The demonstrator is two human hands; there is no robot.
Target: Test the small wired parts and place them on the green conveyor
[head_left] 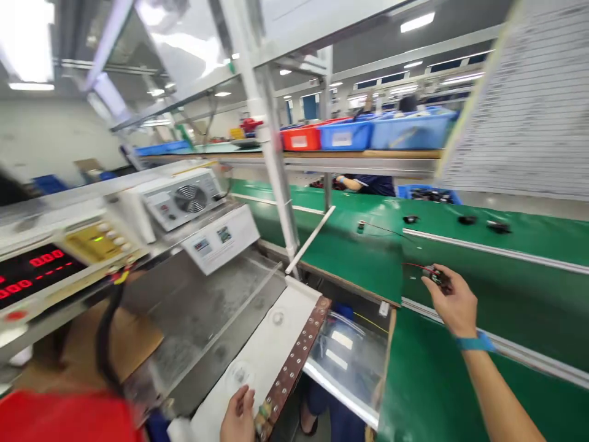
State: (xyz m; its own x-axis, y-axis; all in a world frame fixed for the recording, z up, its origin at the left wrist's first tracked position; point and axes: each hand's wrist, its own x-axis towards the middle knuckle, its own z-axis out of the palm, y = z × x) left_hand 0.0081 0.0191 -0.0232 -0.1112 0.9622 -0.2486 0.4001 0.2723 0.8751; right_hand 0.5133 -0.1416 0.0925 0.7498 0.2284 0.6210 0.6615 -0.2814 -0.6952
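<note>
My right hand (453,301), with a blue band at the wrist, grips a small dark electronic part (439,279) over the green conveyor surface. A thin red wire trails left from that part. My left hand (239,417) is at the bottom centre, its fingers curled, beside a white panel (257,350) with round clear discs. A brown strip with rows of metal studs (299,356) runs along that panel, close to the left hand. Whether the left fingers hold anything cannot be made out.
A power supply with red digits (46,261) and a grey unit with a fan (188,199) stand left. A metal post (276,166) rises centrally. Small black parts (499,227) lie on the green surface. Red (301,138) and blue bins (345,135) line the shelf; a person's arm (352,183) shows behind.
</note>
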